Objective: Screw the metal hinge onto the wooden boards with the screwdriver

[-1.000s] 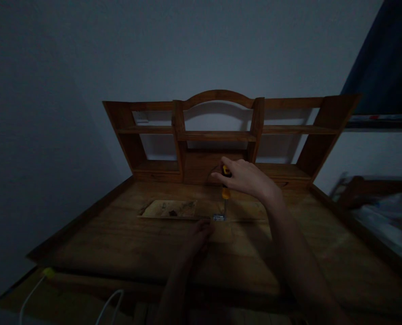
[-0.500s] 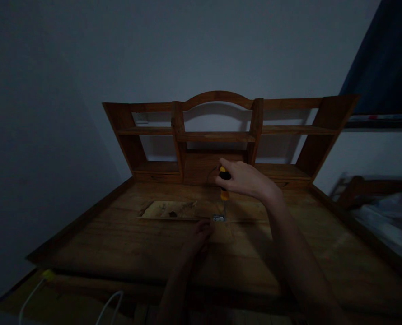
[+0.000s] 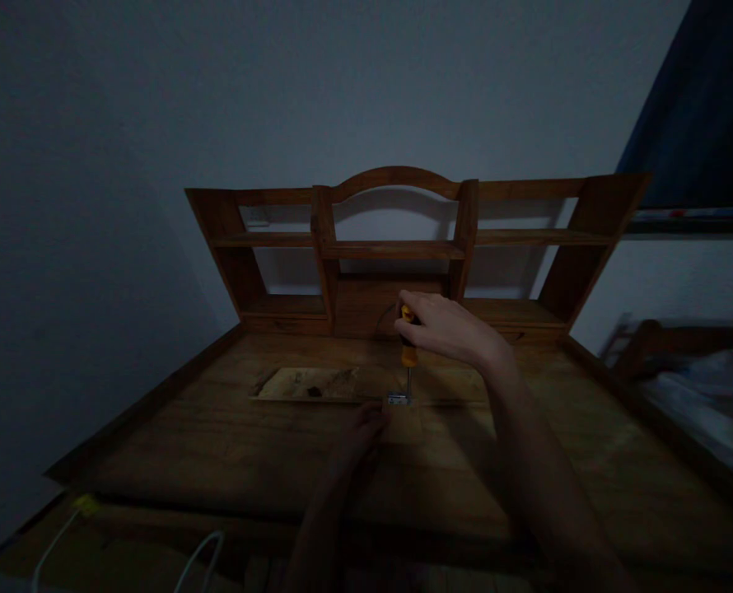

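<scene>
My right hand [image 3: 431, 321] is closed around the yellow-and-black handle of a screwdriver [image 3: 409, 356]. The screwdriver stands upright, its shaft pointing down and its tip at the right end of a small metal hinge [image 3: 397, 399]. Under the hinge lies a small light wooden board [image 3: 403, 426] on the desk top. My left hand [image 3: 363, 428] is low at the board's left edge, fingers curled and seemingly holding it; dim light hides part of the grip. A longer strip of pale, stained, torn wood [image 3: 305, 383] shows behind and left of that hand.
The wooden desk top [image 3: 218, 445] has raised side edges. At its back stands a shelf unit [image 3: 397, 249] against the wall. White cables [image 3: 206, 543] and a yellow object [image 3: 86, 502] are at the front left. A bed [image 3: 693, 379] stands to the right.
Hardly anything differs. My right hand stays on the screwdriver, whose handle appears slightly turned, and my left hand keeps its place. The view has shifted slightly.
</scene>
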Action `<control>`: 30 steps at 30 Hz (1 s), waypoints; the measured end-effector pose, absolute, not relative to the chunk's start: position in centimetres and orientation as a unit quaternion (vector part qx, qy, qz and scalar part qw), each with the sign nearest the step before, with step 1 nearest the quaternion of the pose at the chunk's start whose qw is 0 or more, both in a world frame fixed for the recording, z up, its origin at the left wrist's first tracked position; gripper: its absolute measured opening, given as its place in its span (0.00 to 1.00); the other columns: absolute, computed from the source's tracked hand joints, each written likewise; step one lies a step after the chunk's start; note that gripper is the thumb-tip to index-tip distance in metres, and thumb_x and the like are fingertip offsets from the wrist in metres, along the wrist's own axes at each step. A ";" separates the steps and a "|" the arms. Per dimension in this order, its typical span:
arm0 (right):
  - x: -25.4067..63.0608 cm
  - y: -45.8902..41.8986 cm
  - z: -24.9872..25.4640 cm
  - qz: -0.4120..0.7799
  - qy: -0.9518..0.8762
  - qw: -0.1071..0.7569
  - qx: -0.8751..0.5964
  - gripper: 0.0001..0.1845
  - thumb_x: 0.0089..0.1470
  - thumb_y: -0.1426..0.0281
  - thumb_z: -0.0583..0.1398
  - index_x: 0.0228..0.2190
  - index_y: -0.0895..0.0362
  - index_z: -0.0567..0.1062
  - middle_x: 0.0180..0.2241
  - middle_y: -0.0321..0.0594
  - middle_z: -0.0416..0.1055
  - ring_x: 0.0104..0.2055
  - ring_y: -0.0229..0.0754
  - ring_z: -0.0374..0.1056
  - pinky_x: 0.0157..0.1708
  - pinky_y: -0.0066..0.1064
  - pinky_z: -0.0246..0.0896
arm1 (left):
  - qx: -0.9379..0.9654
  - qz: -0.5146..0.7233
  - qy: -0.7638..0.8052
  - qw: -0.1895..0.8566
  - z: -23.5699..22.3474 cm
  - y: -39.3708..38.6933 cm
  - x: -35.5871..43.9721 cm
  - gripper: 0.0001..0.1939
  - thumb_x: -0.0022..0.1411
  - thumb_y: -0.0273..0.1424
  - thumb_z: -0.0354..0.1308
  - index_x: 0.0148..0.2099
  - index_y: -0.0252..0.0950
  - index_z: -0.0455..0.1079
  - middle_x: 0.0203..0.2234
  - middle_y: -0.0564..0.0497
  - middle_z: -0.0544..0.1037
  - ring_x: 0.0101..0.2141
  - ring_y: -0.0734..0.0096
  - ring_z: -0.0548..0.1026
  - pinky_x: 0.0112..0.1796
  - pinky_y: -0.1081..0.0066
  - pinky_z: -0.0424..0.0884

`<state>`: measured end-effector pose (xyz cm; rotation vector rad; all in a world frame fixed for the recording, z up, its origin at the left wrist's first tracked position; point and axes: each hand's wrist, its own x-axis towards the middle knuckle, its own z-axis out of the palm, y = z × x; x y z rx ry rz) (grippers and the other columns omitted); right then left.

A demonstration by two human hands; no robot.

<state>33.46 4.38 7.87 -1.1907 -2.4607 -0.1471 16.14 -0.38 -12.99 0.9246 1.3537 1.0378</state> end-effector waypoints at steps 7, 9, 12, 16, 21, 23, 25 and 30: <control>33.5 5.1 7.3 -0.049 -0.867 0.210 -0.448 0.21 0.62 0.51 0.49 0.41 0.55 0.67 0.36 0.46 0.74 0.40 0.50 0.71 0.36 0.34 0.55 | 0.399 0.450 0.556 0.573 -13.5 -0.3 16.1 0.21 0.54 0.41 0.63 0.48 0.37 0.69 0.26 0.54 0.71 0.19 0.81 0.64 0.18 0.80 0.53; 33.6 5.0 7.4 -0.058 -0.867 0.204 -0.451 0.19 0.60 0.52 0.51 0.40 0.55 0.67 0.37 0.46 0.74 0.40 0.50 0.71 0.35 0.34 0.55 | 0.397 0.450 0.561 0.571 -13.5 -0.3 16.2 0.20 0.54 0.41 0.63 0.47 0.37 0.69 0.25 0.54 0.71 0.18 0.81 0.63 0.18 0.80 0.53; 33.6 4.9 7.4 -0.050 -0.877 0.201 -0.434 0.14 0.59 0.58 0.53 0.38 0.55 0.67 0.37 0.45 0.74 0.38 0.48 0.71 0.34 0.33 0.54 | 0.401 0.446 0.565 0.566 -13.2 -0.3 16.1 0.20 0.54 0.41 0.63 0.46 0.36 0.70 0.24 0.54 0.71 0.19 0.79 0.63 0.18 0.79 0.53; 33.5 4.8 7.4 -0.043 -0.872 0.207 -0.442 0.14 0.62 0.59 0.51 0.40 0.57 0.67 0.35 0.46 0.74 0.39 0.48 0.71 0.35 0.33 0.55 | 0.401 0.446 0.564 0.568 -12.8 -0.4 16.1 0.19 0.54 0.40 0.63 0.46 0.36 0.71 0.24 0.53 0.72 0.19 0.78 0.65 0.18 0.78 0.54; 33.6 4.8 7.5 -0.050 -0.867 0.198 -0.455 0.19 0.59 0.53 0.53 0.41 0.56 0.67 0.36 0.46 0.74 0.37 0.49 0.70 0.32 0.33 0.54 | 0.411 0.445 0.560 0.565 -13.2 -0.4 16.0 0.18 0.56 0.40 0.61 0.47 0.36 0.71 0.24 0.54 0.71 0.18 0.79 0.64 0.18 0.78 0.54; 33.6 4.8 7.6 -0.041 -0.876 0.195 -0.440 0.16 0.57 0.56 0.55 0.39 0.55 0.67 0.37 0.45 0.74 0.37 0.48 0.70 0.33 0.32 0.54 | 0.408 0.448 0.564 0.561 -13.4 -0.3 16.0 0.18 0.56 0.39 0.61 0.47 0.37 0.71 0.23 0.54 0.71 0.18 0.79 0.64 0.18 0.78 0.55; 33.6 4.8 7.6 -0.027 -0.883 0.195 -0.426 0.14 0.57 0.58 0.55 0.38 0.55 0.67 0.37 0.44 0.74 0.37 0.46 0.70 0.33 0.31 0.54 | 0.402 0.451 0.568 0.559 -13.5 -0.2 16.0 0.18 0.56 0.39 0.62 0.47 0.37 0.71 0.23 0.54 0.71 0.18 0.79 0.63 0.19 0.78 0.55; 33.6 4.7 7.4 -0.028 -0.874 0.207 -0.439 0.18 0.60 0.53 0.52 0.39 0.55 0.67 0.33 0.44 0.73 0.36 0.46 0.69 0.32 0.31 0.52 | 0.400 0.446 0.564 0.569 -13.9 0.0 15.9 0.21 0.55 0.40 0.62 0.49 0.36 0.69 0.21 0.57 0.68 0.16 0.81 0.60 0.17 0.79 0.52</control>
